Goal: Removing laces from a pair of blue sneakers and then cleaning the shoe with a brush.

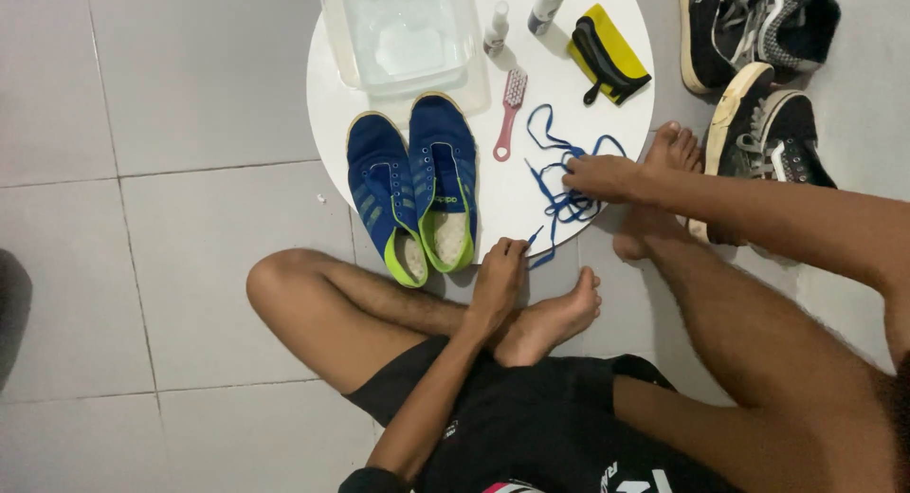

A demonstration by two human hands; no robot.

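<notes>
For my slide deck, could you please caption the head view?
Seated person's left hand and right hand handle blue laces beside blue shoes.

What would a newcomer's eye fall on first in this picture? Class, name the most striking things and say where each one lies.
The pair of blue shoes with lime-green insides stands out at the near edge of the round white table. To their right, a tangle of blue laces lies under the right hand, while the left hand pinches a lace end at the table's rim. Behind the shoes sit a clear tub of water and a pink brush.
</notes>
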